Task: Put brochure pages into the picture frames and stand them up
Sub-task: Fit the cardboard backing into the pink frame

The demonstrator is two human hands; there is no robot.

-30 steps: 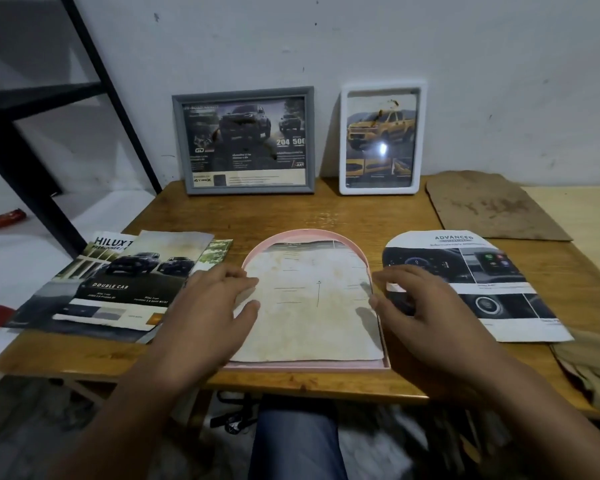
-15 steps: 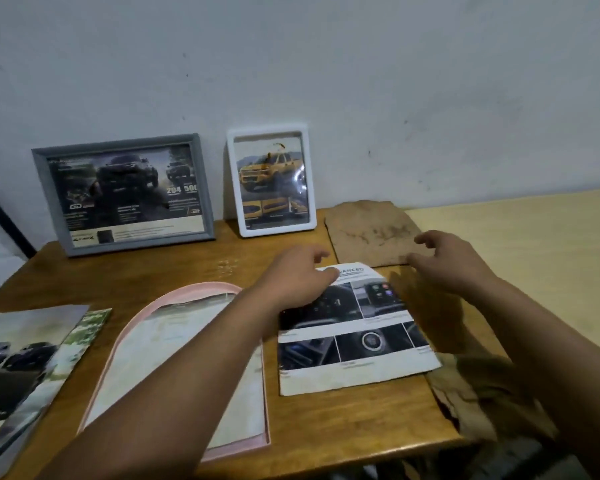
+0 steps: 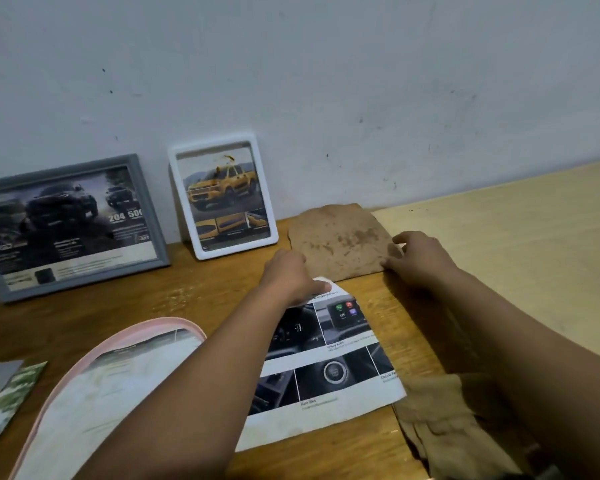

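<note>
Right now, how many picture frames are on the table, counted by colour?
Grey frame: 1, standing
White frame: 1, standing
Pink frame: 1, lying flat
Total: 3
</note>
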